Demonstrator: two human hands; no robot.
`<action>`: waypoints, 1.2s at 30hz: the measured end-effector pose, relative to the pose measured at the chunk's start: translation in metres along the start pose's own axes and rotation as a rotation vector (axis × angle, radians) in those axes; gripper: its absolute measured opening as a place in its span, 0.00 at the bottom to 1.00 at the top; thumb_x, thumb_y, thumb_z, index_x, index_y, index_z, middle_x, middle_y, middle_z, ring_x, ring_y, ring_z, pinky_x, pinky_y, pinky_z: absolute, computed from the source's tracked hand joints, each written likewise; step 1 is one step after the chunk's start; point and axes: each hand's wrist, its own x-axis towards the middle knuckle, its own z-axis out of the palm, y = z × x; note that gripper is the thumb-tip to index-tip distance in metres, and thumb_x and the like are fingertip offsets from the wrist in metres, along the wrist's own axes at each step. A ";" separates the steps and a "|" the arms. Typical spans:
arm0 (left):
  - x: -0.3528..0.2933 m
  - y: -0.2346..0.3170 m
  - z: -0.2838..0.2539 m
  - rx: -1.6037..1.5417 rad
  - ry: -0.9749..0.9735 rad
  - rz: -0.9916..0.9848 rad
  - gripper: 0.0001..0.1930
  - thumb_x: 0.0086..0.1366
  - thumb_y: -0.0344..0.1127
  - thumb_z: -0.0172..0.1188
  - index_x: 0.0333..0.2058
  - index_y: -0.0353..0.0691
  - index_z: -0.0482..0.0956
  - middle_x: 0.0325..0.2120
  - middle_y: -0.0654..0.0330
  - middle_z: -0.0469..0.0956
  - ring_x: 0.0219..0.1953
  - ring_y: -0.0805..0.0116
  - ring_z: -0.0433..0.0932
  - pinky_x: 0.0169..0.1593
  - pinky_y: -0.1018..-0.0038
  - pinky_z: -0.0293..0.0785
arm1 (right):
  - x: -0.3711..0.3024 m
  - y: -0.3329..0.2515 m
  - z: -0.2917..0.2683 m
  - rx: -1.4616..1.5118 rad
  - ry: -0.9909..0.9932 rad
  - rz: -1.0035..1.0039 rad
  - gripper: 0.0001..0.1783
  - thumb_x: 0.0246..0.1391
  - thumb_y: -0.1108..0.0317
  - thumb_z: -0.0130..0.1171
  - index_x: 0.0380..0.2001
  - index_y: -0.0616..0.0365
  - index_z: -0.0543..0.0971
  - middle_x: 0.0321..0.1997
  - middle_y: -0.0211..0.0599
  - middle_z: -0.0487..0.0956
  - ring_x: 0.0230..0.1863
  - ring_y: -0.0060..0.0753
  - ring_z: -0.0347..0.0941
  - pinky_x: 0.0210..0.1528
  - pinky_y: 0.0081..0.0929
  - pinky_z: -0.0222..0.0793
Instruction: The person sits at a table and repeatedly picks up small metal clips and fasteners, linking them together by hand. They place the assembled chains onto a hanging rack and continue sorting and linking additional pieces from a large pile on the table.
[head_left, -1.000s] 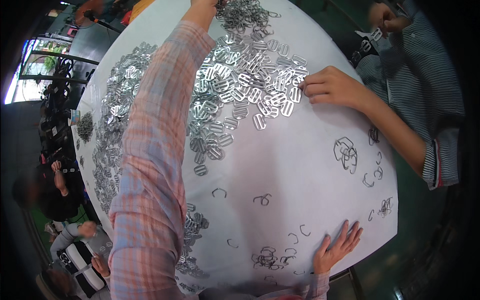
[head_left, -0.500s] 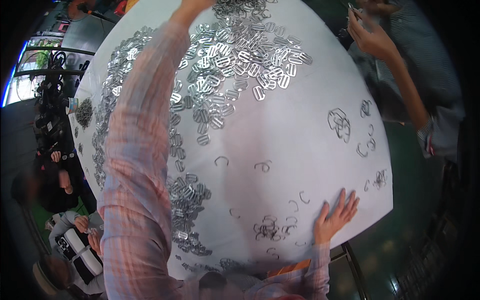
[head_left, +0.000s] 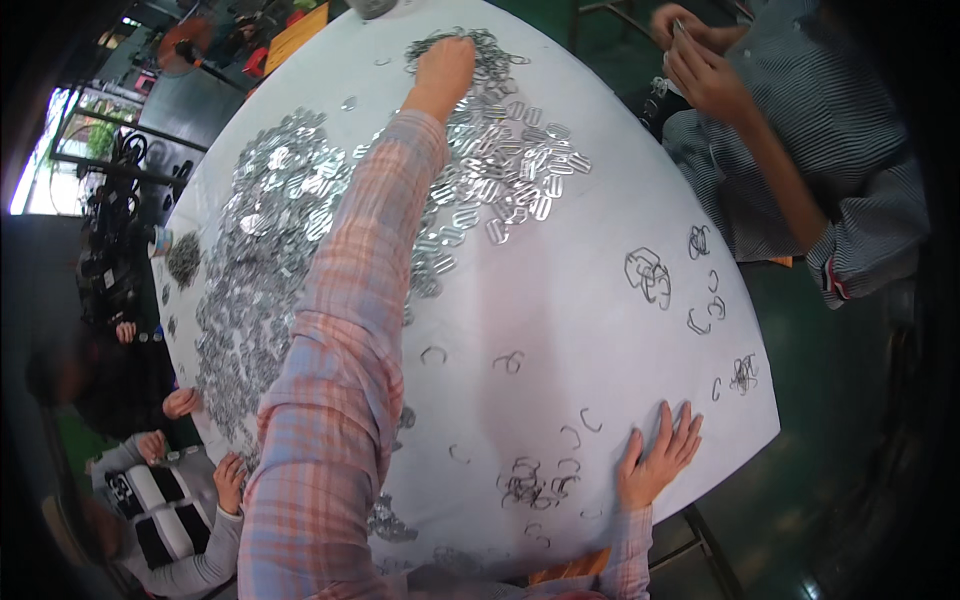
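Note:
My left arm stretches far across the white table point(head_left: 560, 300). At its far end my left hand point(head_left: 447, 72) is closed, knuckles up, over a heap of bent wire pieces point(head_left: 492, 62); its fingertips are hidden, so what they hold cannot be seen. Just nearer than that heap spread many shiny oval slide buckles point(head_left: 515, 165). My right hand point(head_left: 660, 458) rests flat near the right edge with its fingers spread, nothing in it. Left of it lies a small tangle of C-shaped wire pieces point(head_left: 524, 484), with several loose ones around.
More buckles point(head_left: 260, 270) cover the table's left side. Further wire clusters point(head_left: 650, 277) lie along the right. A striped-sleeved person's hands point(head_left: 700, 75) hold something small at the far right. People sit along the left edge, one hand point(head_left: 229, 482) at the buckles. A grey container point(head_left: 372, 6) stands at the far edge.
My left hand, near the upper edge before, is now fully in view over the wire heap. The whole view has shifted, and my right hand still lies flat. The far-right person's hands have come together.

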 end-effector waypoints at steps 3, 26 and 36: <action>0.016 -0.009 0.037 0.092 0.016 0.055 0.19 0.58 0.25 0.54 0.49 0.42 0.78 0.41 0.53 0.80 0.41 0.49 0.80 0.45 0.58 0.77 | 0.002 -0.002 -0.005 -0.013 -0.042 0.008 0.28 0.56 0.61 0.54 0.61 0.53 0.69 0.71 0.47 0.59 0.73 0.59 0.45 0.71 0.59 0.37; -0.272 0.024 -0.087 -0.344 -0.274 0.254 0.10 0.59 0.36 0.62 0.40 0.47 0.84 0.36 0.59 0.81 0.39 0.56 0.79 0.40 0.62 0.75 | 0.010 0.008 0.009 0.051 0.140 -0.038 0.28 0.57 0.55 0.57 0.61 0.42 0.70 0.69 0.38 0.62 0.72 0.55 0.50 0.69 0.58 0.42; -0.516 0.150 -0.137 -0.586 -0.421 -0.001 0.57 0.53 0.59 0.66 0.69 0.32 0.44 0.70 0.37 0.36 0.70 0.30 0.32 0.67 0.37 0.34 | -0.004 0.015 0.024 0.057 0.156 -0.050 0.28 0.61 0.51 0.50 0.64 0.37 0.66 0.72 0.36 0.59 0.74 0.54 0.46 0.70 0.59 0.36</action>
